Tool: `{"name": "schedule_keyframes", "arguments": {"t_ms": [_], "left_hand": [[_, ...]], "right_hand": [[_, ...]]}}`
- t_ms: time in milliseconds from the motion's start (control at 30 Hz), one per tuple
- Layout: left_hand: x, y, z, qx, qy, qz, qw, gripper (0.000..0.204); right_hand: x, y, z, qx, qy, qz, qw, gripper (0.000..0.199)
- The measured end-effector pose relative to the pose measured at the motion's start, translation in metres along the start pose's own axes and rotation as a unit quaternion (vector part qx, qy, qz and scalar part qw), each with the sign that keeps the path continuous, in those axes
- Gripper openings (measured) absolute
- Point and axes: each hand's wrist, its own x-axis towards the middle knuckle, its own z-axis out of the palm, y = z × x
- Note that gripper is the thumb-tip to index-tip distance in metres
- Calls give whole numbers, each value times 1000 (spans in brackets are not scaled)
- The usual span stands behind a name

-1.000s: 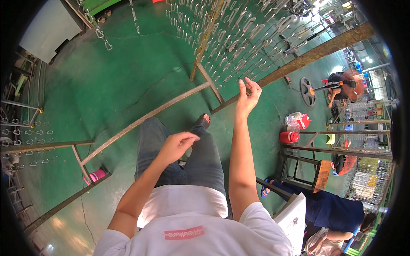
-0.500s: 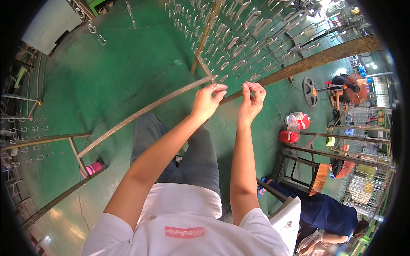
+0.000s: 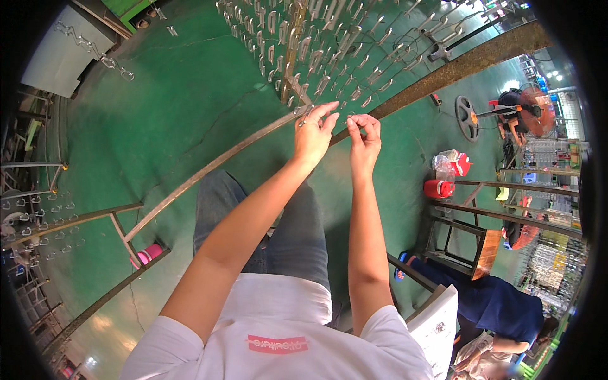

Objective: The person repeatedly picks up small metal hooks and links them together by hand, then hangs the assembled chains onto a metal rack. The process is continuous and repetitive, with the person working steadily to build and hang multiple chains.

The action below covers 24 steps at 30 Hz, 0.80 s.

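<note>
Both hands are raised to the lower bar of a metal rack [image 3: 354, 44], a frame of rusty brown bars that carries many rows of small shiny metal hooks [image 3: 329, 76]. The left hand [image 3: 313, 136] has the fingers stretched and the thumb and first finger pinched on a thin silver hook [image 3: 303, 120] just at the bar [image 3: 215, 168], which runs slanted down to the left. The right hand [image 3: 364, 142] is just beside it, the fingertips pressed together on something very small; I cannot tell what it is.

The floor [image 3: 177, 95] is painted green, smooth and a little cracked. On the right stand a red bucket [image 3: 439, 189] and, near it, a clear bag [image 3: 443, 166] and a red container with white top [image 3: 461, 163]; the contents are too small to see. A wooden stool with dark metal legs [image 3: 472, 247] stands lower. A person in dark blue clothes [image 3: 500, 304] sits at the lower right. Far right is an orange fan [image 3: 532, 111] on a round base.
</note>
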Motion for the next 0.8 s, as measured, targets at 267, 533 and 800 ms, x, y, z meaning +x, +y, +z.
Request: {"name": "schedule_keyframes", "arguments": {"t_ms": [267,533,800], "left_hand": [[9,-7,9,35,13,-12,999,27],[12,-6,11,22,-4,-34,999,27],[8,3,7,20,-15,-49,999,25]], "right_hand": [[14,18,1,-6,3,7,1000,10],[12,16,2,15,5,15,1000,10],[13,19,8,12,6,11,1000,11]]}}
